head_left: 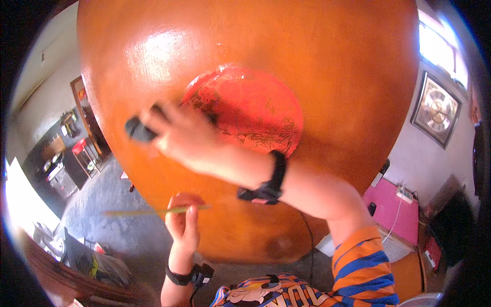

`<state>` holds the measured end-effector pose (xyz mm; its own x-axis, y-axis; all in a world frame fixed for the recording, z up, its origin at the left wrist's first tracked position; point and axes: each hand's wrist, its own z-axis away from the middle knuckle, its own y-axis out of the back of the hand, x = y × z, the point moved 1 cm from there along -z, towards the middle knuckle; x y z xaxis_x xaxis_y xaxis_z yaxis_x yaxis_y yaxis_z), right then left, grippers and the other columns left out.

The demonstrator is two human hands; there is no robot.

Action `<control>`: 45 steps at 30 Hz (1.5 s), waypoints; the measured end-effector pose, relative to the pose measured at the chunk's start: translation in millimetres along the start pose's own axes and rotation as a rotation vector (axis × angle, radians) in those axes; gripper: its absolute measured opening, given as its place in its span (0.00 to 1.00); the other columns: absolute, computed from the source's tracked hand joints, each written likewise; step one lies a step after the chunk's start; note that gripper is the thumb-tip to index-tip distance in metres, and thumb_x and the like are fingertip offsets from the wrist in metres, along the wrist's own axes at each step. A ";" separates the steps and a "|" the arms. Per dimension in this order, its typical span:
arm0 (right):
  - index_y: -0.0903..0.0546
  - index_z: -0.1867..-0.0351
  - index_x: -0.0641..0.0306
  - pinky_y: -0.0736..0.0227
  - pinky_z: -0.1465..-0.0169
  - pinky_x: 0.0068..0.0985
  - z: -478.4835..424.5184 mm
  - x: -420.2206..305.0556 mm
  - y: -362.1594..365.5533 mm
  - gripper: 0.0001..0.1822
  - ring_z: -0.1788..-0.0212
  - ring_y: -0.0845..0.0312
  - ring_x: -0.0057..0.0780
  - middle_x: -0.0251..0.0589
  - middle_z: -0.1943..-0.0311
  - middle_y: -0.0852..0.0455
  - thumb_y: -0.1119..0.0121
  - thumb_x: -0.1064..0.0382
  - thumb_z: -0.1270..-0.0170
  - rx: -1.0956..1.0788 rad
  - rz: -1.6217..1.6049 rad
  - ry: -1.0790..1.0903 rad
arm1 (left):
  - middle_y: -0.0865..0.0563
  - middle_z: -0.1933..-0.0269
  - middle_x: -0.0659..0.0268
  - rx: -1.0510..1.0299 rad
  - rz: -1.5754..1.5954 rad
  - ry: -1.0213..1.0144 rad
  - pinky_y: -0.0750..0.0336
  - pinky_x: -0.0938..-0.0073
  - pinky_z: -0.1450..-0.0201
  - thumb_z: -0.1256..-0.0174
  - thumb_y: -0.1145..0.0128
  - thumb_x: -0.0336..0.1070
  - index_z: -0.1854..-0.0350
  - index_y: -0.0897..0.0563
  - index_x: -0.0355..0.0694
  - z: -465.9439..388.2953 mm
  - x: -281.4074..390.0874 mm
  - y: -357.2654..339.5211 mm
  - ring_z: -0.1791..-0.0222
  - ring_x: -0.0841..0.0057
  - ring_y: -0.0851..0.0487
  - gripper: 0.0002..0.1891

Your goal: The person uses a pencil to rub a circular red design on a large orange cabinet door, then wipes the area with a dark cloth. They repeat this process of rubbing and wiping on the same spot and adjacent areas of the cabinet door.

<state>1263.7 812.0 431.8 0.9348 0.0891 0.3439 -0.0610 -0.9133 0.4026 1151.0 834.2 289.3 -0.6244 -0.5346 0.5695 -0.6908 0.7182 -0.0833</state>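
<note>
My left hand [183,226] pinches a thin yellow-green stick [153,211] near the front-left edge of a round orange-brown wooden table [337,99]. The stick points left, past the table's edge. My right hand [180,128] reaches across to the left side of the table, blurred by motion. Its fingers are around a small dark object [139,129], too blurred to name. Behind that hand lies a round red piece with a printed gold pattern [249,103], a mat or a tray. My right hand and forearm hide its lower left part.
A pink-topped surface [401,215] with a white power strip [404,194] stands at the right. A framed clock [436,109] hangs on the wall there. At the left are a red stool [79,146] and grey floor [103,199]. A dark cable [311,234] runs below the table's front edge.
</note>
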 end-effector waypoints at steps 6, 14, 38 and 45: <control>0.20 0.72 0.66 0.29 0.66 0.41 -24.8 41.0 34.8 0.08 0.67 0.23 0.47 0.57 0.69 0.20 0.51 0.68 0.44 0.102 0.352 -0.316 | 0.23 0.69 0.58 0.017 -0.022 0.052 0.30 0.73 0.62 0.34 0.49 0.35 0.68 0.29 0.35 23.6 5.7 40.8 0.67 0.72 0.25 0.09; 0.19 0.61 0.57 0.38 0.42 0.36 147.8 36.9 203.6 0.15 0.54 0.23 0.36 0.35 0.61 0.16 0.51 0.75 0.48 0.341 0.464 -0.847 | 0.26 0.69 0.61 -0.011 0.014 0.133 0.27 0.75 0.68 0.34 0.49 0.35 0.66 0.29 0.36 24.0 -13.5 36.6 0.70 0.75 0.26 0.07; 0.17 0.65 0.59 0.40 0.40 0.40 294.0 -39.6 71.3 0.11 0.42 0.35 0.50 0.51 0.44 0.31 0.31 0.60 0.49 -0.226 -0.833 -0.738 | 0.19 0.69 0.65 -0.346 0.864 1.125 0.27 0.78 0.65 0.31 0.50 0.35 0.63 0.27 0.38 73.2 -53.5 -73.6 0.69 0.79 0.21 0.06; 0.13 0.69 0.58 0.32 0.44 0.33 297.3 -12.6 98.0 0.10 0.46 0.29 0.42 0.46 0.49 0.24 0.28 0.61 0.55 -0.347 -0.546 -0.713 | 0.18 0.67 0.63 -0.473 0.613 0.829 0.24 0.78 0.62 0.33 0.48 0.30 0.64 0.24 0.35 22.2 -38.1 -47.4 0.66 0.78 0.19 0.04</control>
<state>1350.0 603.2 214.8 0.8510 0.0999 -0.5156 0.4522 -0.6386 0.6226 1199.5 810.6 253.3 -0.2550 0.2987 0.9197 -0.0349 0.9476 -0.3174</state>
